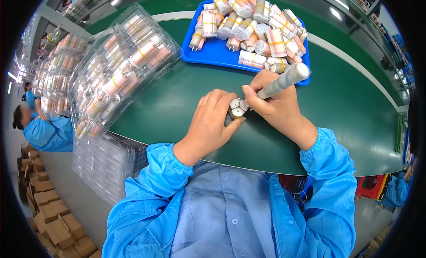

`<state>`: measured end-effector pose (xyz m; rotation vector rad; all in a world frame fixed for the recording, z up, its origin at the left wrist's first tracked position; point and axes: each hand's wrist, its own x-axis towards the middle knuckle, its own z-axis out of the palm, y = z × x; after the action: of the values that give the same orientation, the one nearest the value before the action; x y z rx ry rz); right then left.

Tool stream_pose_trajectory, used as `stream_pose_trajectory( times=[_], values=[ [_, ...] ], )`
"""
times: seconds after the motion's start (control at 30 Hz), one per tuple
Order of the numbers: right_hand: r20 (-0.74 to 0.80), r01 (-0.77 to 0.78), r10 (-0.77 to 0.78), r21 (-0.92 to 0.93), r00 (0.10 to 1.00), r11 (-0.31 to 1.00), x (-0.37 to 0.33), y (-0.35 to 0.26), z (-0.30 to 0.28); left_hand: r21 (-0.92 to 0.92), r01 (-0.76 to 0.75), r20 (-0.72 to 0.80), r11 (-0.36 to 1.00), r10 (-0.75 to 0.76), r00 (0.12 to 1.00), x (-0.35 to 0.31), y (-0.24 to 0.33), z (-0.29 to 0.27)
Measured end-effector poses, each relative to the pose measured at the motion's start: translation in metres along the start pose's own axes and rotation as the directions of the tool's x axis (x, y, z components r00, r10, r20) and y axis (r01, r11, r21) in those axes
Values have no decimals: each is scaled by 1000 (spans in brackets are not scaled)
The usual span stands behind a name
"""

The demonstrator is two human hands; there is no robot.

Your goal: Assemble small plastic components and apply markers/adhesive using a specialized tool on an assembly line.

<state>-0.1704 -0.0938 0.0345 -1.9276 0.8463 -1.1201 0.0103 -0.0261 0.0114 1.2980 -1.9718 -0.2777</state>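
Observation:
My left hand (pixel 207 125) is closed around a short bundle of three light-coloured cylinders (pixel 238 108), its round ends facing up over the green tabletop. In my right hand (pixel 279 108) I grip a thick grey pen-shaped tool (pixel 286 79) with a pale round top end. The tool slants down to the left, and its lower tip comes close to the bundle's top; whether they touch I cannot tell. Beyond my hands lies a blue tray (pixel 217 62) heaped with similar pink, white and grey bundles (pixel 253 20) bound by yellow bands.
To the left, a clear plastic blister tray (pixel 146 23) holds many cylinders. Stacked clear trays (pixel 104 165) stand below the edge of the green table (pixel 355 120). A person in blue (pixel 51 131) is at the far left, near cardboard boxes (pixel 57 231) on the floor.

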Motion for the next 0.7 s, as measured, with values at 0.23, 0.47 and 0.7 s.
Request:
stream_pose_trajectory(
  times=[0.23,0.47,0.7],
  values=[
    [-13,25,-25,-1,1000,1000,-1,5,2,-37,119,-82,992,-122,989,5,5,9],
    [-48,185,-184,5,982,983,9,5,-7,-399,87,-30,913,-108,994,-4,2,12],
    [-11,102,-102,-5,995,995,5,8,-6,-389,83,-3,917,-91,996,-2,2,11]
  ],
)
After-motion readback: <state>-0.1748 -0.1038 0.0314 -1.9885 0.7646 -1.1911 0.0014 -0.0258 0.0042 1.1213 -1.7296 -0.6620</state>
